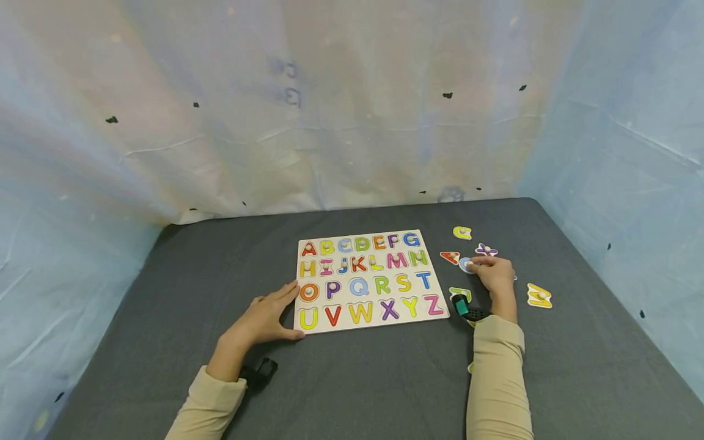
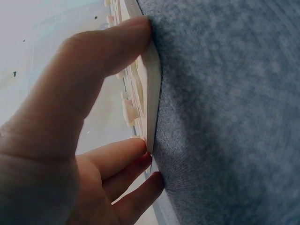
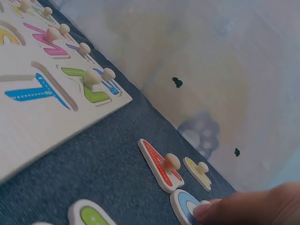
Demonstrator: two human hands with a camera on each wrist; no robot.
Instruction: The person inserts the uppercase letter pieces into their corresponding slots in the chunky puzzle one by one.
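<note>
A wooden alphabet puzzle board [image 1: 341,290] lies on the dark cloth. My left hand [image 1: 267,315] rests at its left side, fingertips touching the edge and thumb [image 2: 126,40] at the near corner. Knobbed letters fill the upper rows through P; from Q onward the printed shapes show no knobs. To the board's right, my right hand [image 1: 494,273] pinches the knob of a round light-blue letter piece [image 3: 183,204], partly hidden by the fingers. That piece lies against a red letter V piece [image 3: 159,164].
Around the right hand lie a yellow U piece [image 1: 462,233], a purple X piece [image 1: 486,249], a green letter piece [image 1: 459,292] and a yellow W piece [image 1: 539,296]. Other pieces are partly covered by the right forearm. A pale sheet [image 1: 352,122] hangs behind the table.
</note>
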